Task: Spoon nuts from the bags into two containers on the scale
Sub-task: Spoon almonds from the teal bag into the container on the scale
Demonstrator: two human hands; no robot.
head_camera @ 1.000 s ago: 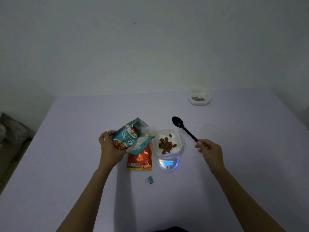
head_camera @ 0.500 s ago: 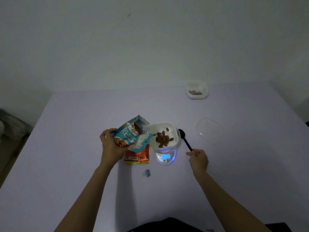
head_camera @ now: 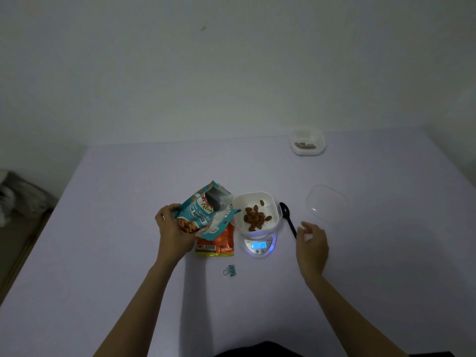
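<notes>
Now the spoon (head_camera: 288,219) lies lengthwise just beside the open, empty right hand (head_camera: 311,244); the left hand (head_camera: 172,229) grips the almond bag (head_camera: 203,210).

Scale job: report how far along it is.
Done: the far container is lidded, with nuts inside. In hand: almonds fill the container on the scale; left hand holds the bag; spoon lies beside the open right hand. Left: the clear lid.

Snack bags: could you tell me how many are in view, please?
2. The teal almond bag is held open in the left hand; the orange bag lies flat on the table beneath it, left of the scale.
</notes>
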